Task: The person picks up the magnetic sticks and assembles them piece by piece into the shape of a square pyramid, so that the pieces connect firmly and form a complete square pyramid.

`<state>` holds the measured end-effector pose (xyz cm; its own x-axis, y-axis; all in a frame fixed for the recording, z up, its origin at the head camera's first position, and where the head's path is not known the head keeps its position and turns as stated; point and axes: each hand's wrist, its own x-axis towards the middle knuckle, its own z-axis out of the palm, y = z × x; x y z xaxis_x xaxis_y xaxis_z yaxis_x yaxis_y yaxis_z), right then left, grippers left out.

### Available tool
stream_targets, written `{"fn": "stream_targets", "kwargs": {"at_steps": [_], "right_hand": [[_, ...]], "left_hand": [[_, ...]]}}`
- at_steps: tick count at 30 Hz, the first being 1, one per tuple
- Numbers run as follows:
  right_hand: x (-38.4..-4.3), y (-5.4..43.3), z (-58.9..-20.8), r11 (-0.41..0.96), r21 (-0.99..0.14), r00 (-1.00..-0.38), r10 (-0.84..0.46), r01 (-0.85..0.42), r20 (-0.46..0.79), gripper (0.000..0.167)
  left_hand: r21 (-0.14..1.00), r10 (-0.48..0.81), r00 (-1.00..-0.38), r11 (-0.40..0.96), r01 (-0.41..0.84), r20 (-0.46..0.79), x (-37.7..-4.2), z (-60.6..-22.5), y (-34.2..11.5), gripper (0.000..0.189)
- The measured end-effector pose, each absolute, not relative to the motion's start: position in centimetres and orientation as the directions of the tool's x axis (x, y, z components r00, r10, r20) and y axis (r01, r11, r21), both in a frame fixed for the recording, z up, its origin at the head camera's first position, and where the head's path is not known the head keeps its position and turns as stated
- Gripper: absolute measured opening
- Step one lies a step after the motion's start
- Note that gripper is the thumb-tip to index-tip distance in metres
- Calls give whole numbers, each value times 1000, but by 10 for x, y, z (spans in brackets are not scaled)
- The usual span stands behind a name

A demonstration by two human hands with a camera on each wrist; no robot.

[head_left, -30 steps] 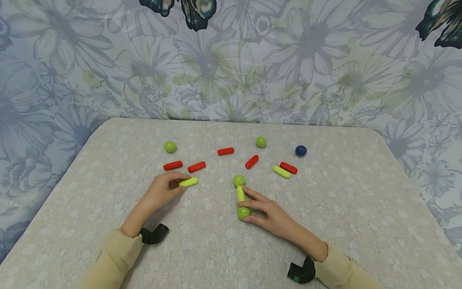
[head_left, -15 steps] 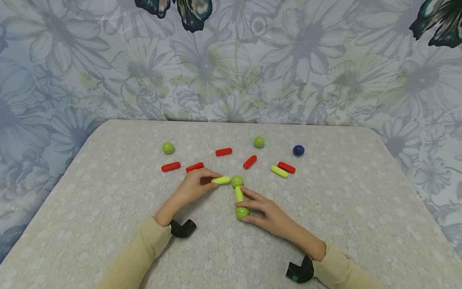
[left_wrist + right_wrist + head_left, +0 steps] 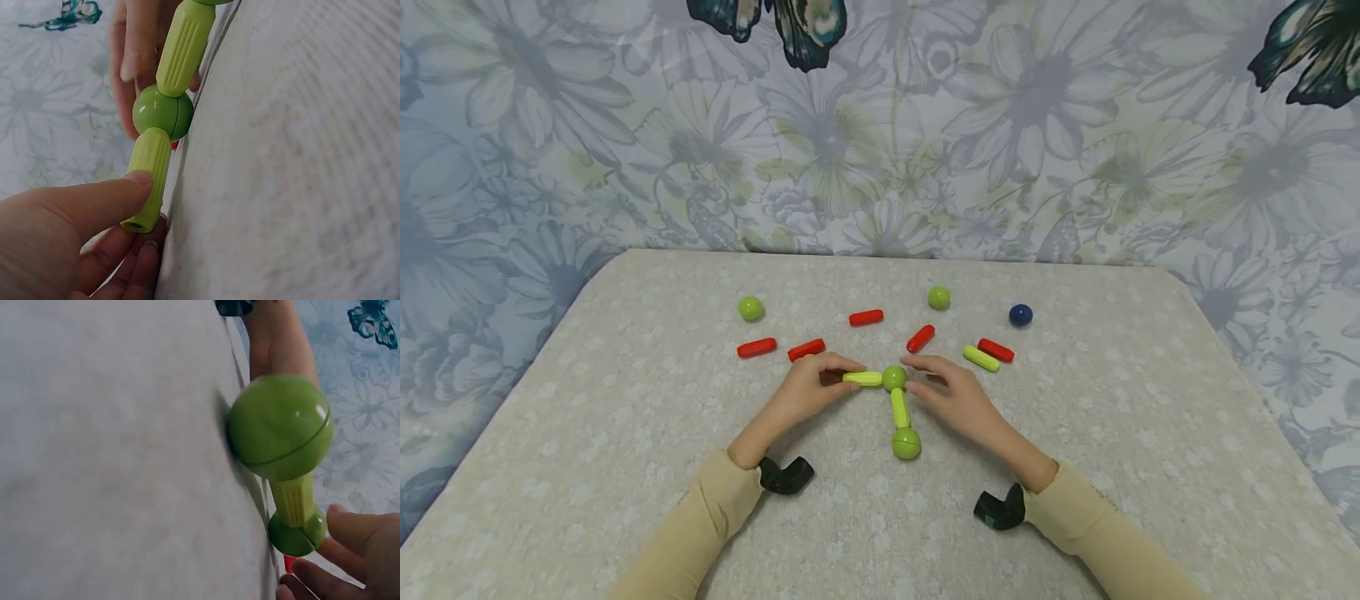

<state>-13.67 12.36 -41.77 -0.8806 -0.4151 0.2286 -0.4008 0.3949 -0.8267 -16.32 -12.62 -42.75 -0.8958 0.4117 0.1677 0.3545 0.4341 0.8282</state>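
My left hand point(image 3: 808, 387) pinches a ridged yellow-green toy building rod point(image 3: 863, 379) between thumb and fingers. That rod's far end meets a green ball point(image 3: 894, 378); in the left wrist view the rod point(image 3: 150, 159) touches the ball point(image 3: 162, 112). A second yellow-green rod point(image 3: 900, 408) runs from this ball toward the front and ends at another green ball point(image 3: 906, 443), large in the right wrist view. My right hand point(image 3: 955, 396) is at the right of the first ball, thumb and fingers spread around it with a slight gap at the thumb point(image 3: 350, 526).
Several red rods point(image 3: 867, 317) lie farther back. One yellow-green rod point(image 3: 981, 358) rests against a red rod point(image 3: 996, 350) at right. Two loose green balls point(image 3: 750, 308) and a dark blue ball point(image 3: 1020, 315) are near the back of the cloth-covered table point(image 3: 1112, 333).
My left hand has moved right with its rod until the rod reached the first green ball. My right hand has let go of the upright rod and front ball and moved up beside the first ball.
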Motion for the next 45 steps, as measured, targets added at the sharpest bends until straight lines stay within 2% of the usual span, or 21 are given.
{"fn": "stream_targets", "kwargs": {"at_steps": [6,13,18,22,27,29,32,37,42,45], "right_hand": [[-154,111,-424,459,-834,-906,-410,-307,108,33],[-157,108,-430,443,-834,-911,-382,-328,156,29],[-156,111,-433,439,-835,-920,-346,-331,183,28],[-155,111,-434,438,-839,-925,-334,-324,183,28],[-153,110,-434,435,-842,-925,-335,-319,178,27],[-153,109,-433,431,-843,-924,-336,-323,182,27],[-152,110,-434,429,-844,-924,-335,-322,182,27],[-154,110,-437,418,-845,-919,-346,-332,190,28],[-155,109,-435,410,-850,-918,-348,-330,189,28],[-155,110,-434,421,-850,-923,-342,-317,175,27]], "left_hand": [[824,430,-889,437,360,160,-163,-431,-127,25],[824,424,-891,437,360,165,-163,-428,-130,24],[855,407,-896,387,346,179,-165,-416,-138,25],[895,299,-931,326,306,210,-171,-398,-161,26],[934,32,-968,258,248,248,-190,-391,-202,34],[950,-47,-974,236,206,223,-200,-392,-216,41],[968,-70,-988,221,118,136,-213,-397,-229,52],[947,-28,-999,320,14,24,-225,-407,-235,56],[854,-37,-998,519,28,56,-230,-412,-237,43],[832,-20,-997,553,47,70,-229,-411,-237,40]]}}
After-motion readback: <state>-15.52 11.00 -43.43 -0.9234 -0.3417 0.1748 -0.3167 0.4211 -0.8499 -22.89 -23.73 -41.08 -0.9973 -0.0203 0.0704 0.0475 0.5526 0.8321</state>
